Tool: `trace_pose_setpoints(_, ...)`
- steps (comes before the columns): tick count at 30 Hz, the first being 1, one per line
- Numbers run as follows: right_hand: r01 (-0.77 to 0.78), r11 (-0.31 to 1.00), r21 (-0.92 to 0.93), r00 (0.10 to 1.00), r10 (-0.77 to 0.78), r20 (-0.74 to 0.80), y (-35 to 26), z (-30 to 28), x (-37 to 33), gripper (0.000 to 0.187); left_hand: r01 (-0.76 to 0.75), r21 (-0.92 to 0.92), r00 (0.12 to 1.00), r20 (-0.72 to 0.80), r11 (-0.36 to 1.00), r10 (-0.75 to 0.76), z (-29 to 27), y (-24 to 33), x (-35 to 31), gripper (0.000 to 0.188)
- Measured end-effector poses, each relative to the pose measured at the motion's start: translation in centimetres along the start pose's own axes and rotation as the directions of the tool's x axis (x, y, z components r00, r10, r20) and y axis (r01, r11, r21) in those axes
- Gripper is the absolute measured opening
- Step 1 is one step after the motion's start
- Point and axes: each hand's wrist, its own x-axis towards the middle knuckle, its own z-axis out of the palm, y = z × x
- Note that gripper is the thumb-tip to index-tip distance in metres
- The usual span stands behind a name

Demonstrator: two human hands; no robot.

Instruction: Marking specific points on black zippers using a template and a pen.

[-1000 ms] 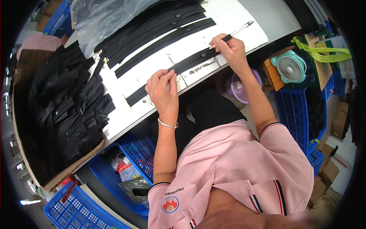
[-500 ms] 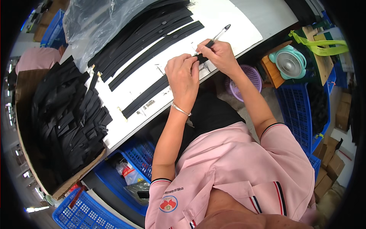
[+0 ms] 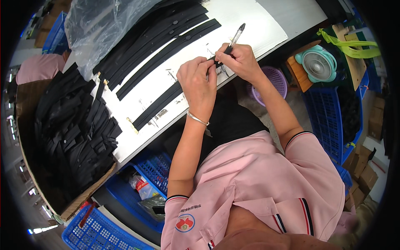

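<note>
A black fabric strip (image 3: 160, 105) lies slantwise along the front of the white board (image 3: 266, 31), its far end under my hands. My left hand (image 3: 196, 81) is closed over that end, thumb and fingers bent against the strip. In my right hand (image 3: 241, 61) a clear pen with a black grip (image 3: 236, 37) is pinched, its capped-looking black end pointing up and away. The pen's lower tip is hidden by my fingers, close to the strip beside my left hand. Behind lie several more black strips (image 3: 171, 52) in long rows.
A cardboard box (image 3: 26, 108) heaped with black strips (image 3: 75, 129) stands left. Clear plastic sheeting (image 3: 102, 31) covers the back left. Blue baskets (image 3: 96, 231) sit below; a purple basket (image 3: 271, 85), teal fan (image 3: 318, 64) and blue crate (image 3: 323, 121) are right.
Both hands stay on the strip with little movement. The pen stands slightly more upright, and its upper end has shifted a little left. The whole view has shifted slightly.
</note>
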Motion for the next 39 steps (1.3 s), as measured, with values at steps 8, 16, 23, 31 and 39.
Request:
trace_pose_setpoints(8, 0.078, 0.995, -0.069, 0.997, -0.076, 0.032, -0.7, -0.1, 0.2, 0.018, -0.032, -0.014, 0.999, -0.028, 0.999, 0.031, 0.0, -0.2, -0.1, 0.011)
trace_pose_setpoints(16, 0.003, 0.995, 0.099, 1.000, -0.004, 0.015, 0.0, -0.7, -0.5, 0.018, -0.102, 0.335, 0.970, 0.242, 0.937, 0.019, -2.7, -2.2, -1.9, 0.050)
trace_pose_setpoints(23, -0.038, 0.995, 0.097, 0.996, 0.046, -0.079, -0.3, -0.3, -0.8, 0.016, -0.085, 0.392, 0.961, 0.275, 0.916, -0.028, -2.8, -8.0, 5.8, 0.042)
trace_pose_setpoints(31, -0.086, 0.990, 0.114, 0.994, 0.093, -0.052, 0.2, 0.2, -0.9, 0.014, -0.103, 0.283, 0.988, 0.138, 0.953, 0.065, -3.9, -8.1, 5.1, 0.042)
trace_pose_setpoints(39, 0.071, 0.996, -0.047, 0.987, -0.077, -0.140, 0.3, 0.5, -0.8, 0.012, 0.103, 0.569, 0.987, 0.043, 0.816, -0.154, -15.9, -10.1, -3.5, 0.049)
